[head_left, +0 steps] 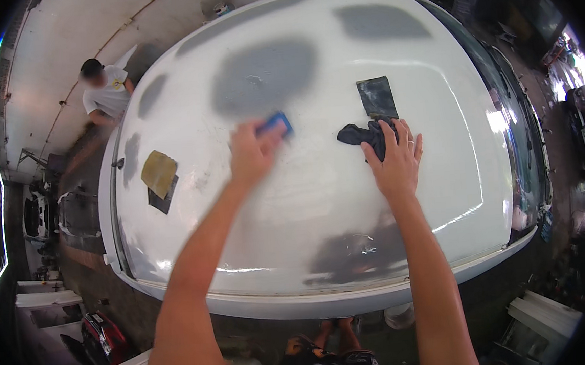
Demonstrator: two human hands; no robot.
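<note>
On the white car roof [326,173] with grey patches, my left hand [251,150] is closed around a small blue sanding block [276,124]. The block rests just below the large grey patch [264,72] near the middle; hand and block are blurred by motion. My right hand [399,155] lies over a bunched black cloth [362,135], its fingers bent over the cloth and somewhat apart. Touching the cloth's far side is a dark sheet [376,96], which looks like sandpaper.
At the roof's left lie a tan sheet [159,171] and a dark sheet [161,200], overlapping. Another person [104,90] stands beyond the left edge. A dark patch [355,256] marks the near side. Red and white car parts [103,338] sit at lower left.
</note>
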